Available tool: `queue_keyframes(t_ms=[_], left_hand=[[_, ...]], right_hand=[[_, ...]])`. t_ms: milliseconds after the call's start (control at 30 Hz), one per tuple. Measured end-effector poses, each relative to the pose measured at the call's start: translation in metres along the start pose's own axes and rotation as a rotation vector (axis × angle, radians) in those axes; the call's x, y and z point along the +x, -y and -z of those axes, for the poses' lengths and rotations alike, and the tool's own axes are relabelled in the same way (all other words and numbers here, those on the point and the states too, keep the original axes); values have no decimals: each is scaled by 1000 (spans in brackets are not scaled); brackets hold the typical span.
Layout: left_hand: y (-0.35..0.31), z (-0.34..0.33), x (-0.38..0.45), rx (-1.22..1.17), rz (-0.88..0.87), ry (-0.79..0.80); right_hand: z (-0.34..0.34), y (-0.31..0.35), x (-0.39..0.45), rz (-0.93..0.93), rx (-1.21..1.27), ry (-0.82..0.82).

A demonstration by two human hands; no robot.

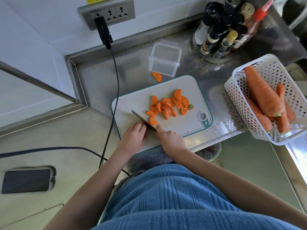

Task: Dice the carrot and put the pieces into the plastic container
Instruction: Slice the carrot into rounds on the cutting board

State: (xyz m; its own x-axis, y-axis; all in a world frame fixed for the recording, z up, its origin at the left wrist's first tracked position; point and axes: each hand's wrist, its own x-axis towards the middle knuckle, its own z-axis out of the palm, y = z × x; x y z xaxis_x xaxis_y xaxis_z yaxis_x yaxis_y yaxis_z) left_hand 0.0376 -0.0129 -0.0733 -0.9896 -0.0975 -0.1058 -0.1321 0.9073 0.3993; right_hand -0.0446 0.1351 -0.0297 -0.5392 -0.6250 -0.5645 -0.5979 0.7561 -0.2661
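Note:
Several half-moon carrot slices [167,105] lie in a loose pile on the white, teal-edged cutting board [184,85]. My right hand [171,138] grips the knife [139,117] with the index finger laid along its spine; the blade angles up-left, close beside one slice [153,121]. My left hand [134,133] rests on the board against the blade's left side, fingers curled; whatever is under them is hidden. The clear plastic container [164,60] stands open and empty behind the board. One stray slice [157,76] lies on the counter in front of it.
A white perforated basket [272,67] with whole carrots [260,92] sits at the right counter edge. A rack of bottles [221,30] stands at the back right. A black cable [116,80] hangs from the wall socket past the board's left edge. A phone [26,180] lies lower left.

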Motion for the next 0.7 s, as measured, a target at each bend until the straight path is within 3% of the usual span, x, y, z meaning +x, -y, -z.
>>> queue_keyframes(t_ms=[300,700], left_hand=[[6,-4,-2,44,-145,-142],[0,2,-5,102,-68,-41]], right_hand=[[17,-21,-14,-92,128,-108],[13,-2,-18,4,78,-14]])
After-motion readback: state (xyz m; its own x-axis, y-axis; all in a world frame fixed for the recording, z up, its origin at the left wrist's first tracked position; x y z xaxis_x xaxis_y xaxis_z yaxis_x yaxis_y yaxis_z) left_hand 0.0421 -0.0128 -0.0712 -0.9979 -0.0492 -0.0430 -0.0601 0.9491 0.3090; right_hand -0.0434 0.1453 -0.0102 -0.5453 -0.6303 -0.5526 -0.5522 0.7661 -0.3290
